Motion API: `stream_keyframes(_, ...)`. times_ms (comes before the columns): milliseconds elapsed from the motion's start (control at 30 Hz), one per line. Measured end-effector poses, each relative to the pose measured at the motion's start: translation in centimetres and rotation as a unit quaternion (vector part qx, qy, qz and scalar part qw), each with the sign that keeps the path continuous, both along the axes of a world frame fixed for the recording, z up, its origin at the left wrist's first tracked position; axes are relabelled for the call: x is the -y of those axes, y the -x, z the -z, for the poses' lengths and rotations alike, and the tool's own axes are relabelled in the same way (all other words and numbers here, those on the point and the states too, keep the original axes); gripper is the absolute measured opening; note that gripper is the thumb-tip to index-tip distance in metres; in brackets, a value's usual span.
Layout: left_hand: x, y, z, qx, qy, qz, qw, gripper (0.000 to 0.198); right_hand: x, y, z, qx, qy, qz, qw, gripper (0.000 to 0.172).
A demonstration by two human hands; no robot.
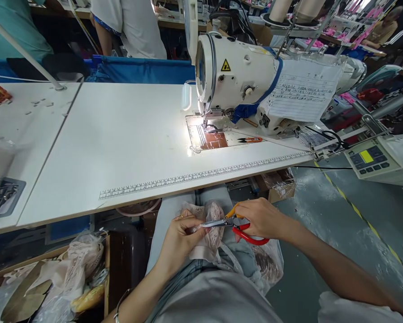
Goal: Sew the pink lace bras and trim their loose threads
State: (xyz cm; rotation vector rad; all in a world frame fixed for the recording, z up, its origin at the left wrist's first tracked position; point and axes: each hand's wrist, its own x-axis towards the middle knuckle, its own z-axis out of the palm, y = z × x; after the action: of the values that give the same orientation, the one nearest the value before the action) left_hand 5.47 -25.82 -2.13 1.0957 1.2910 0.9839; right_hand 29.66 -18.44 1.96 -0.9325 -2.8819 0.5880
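Note:
Over my lap, my left hand (pixel 184 237) pinches the edge of a pale pink lace fabric (pixel 213 224). My right hand (pixel 260 217) grips scissors (pixel 248 235) with one red and one orange handle. Their blades point left and reach the fingertips of my left hand, over the fabric. Whether the blades are fully closed is hard to tell. The lace lies across my thighs, with a pale strap hanging from it. Beside my right thigh rests a clear plastic bag (pixel 271 260) with lace-like material inside.
A white sewing machine (pixel 238 72) stands on the white table (pixel 127 130), with small orange snips (pixel 251 140) near its needle plate. A control panel (pixel 372 157) is at right. A box of fabric and bags (pixel 70 273) sits lower left. Other people are beyond the table.

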Motion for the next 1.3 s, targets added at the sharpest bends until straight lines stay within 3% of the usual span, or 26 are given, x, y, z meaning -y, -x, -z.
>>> stream_keyframes(100,0.2,-0.1,-0.1,0.018,0.019,-0.001,1.000,0.020,0.3,0.0,0.3,-0.016,-0.006,-0.008,1.000,0.030)
stream_keyframes(400,0.3,0.2,-0.7,0.015,0.017,0.001,1.000,0.021,1.1,0.4,0.6,0.011,0.008,0.018,1.000,0.020)
stream_keyframes(533,0.3,0.2,-0.6,0.006,0.021,0.002,1.000,0.022,1.4,0.4,1.1,0.014,0.025,0.026,0.999,0.025)
stream_keyframes(700,0.2,0.3,-0.4,-0.003,0.018,0.008,1.000,0.021,1.4,0.4,0.7,0.030,0.052,0.039,0.997,0.018)
stream_keyframes(967,0.2,0.1,-0.6,-0.001,0.019,0.013,1.000,0.020,1.3,0.2,0.5,0.017,0.022,0.028,0.999,0.015)
stream_keyframes(1200,0.3,0.2,-0.7,0.005,0.025,0.005,1.000,0.019,1.9,0.3,0.8,0.005,0.022,0.038,0.999,0.036)
stream_keyframes(1300,0.4,0.3,-0.9,0.008,0.036,0.011,0.999,0.022,2.0,0.2,1.1,0.016,0.012,0.035,0.999,0.033)
